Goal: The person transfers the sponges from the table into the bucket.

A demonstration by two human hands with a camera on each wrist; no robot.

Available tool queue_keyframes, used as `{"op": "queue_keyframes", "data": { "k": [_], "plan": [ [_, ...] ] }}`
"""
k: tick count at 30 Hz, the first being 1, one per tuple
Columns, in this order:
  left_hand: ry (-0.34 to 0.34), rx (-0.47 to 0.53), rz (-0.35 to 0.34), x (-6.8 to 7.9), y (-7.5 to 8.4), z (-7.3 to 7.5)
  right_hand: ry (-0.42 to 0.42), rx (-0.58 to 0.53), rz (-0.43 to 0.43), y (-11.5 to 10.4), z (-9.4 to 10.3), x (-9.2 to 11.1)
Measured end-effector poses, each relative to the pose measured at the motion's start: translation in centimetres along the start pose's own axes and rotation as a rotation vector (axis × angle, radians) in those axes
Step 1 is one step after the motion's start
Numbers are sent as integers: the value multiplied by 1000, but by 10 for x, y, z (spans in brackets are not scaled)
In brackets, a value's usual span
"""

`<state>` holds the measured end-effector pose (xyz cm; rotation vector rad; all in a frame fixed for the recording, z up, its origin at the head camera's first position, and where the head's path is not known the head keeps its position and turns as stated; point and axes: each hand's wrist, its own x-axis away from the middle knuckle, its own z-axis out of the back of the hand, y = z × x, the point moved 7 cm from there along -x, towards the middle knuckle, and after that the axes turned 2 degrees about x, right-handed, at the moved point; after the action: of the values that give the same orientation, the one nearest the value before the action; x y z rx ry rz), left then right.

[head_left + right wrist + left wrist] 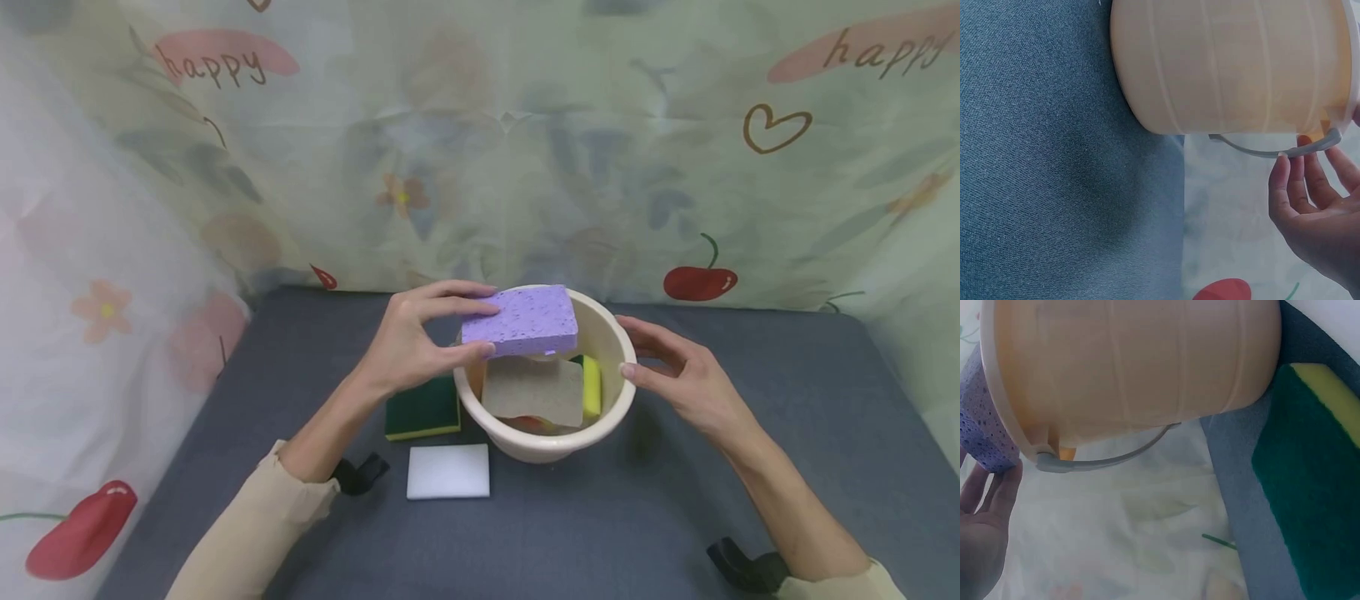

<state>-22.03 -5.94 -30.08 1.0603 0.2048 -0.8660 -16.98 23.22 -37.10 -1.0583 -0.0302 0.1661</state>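
Observation:
My left hand (420, 333) holds a purple sponge (525, 321) over the mouth of a cream bucket (498, 429), fingers on top and thumb at its near edge. In the left wrist view the sponge (985, 412) overlaps the bucket's rim. My right hand (686, 375) grips the bucket's right side, its thumb at the rim. The right wrist view has its fingers at the grey handle (1266, 152). Inside the bucket lie a greyish block (534, 392) and a yellow sponge (592, 390); the held sponge hides part of the contents.
Left of the bucket, a green-and-yellow scouring sponge (423, 408) lies on the dark grey cloth-covered table (600, 533). A white rectangular sponge (448, 472) lies in front of it. A patterned curtain (480, 192) hangs behind the table and along its sides.

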Motion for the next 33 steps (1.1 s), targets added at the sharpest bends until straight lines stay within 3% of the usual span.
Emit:
{"op": "queue_keyframes", "data": {
  "k": [12,22,33],
  "plan": [
    [-30,83,-9,-15,-7,-12,5,19,-2,2,0,-1],
    [-36,114,57,-18,-18,-23,0,4,5,3,-1,-1],
    [-24,58,18,-14,-20,-29,13,3,5,5,-2,0]
  ]
}}
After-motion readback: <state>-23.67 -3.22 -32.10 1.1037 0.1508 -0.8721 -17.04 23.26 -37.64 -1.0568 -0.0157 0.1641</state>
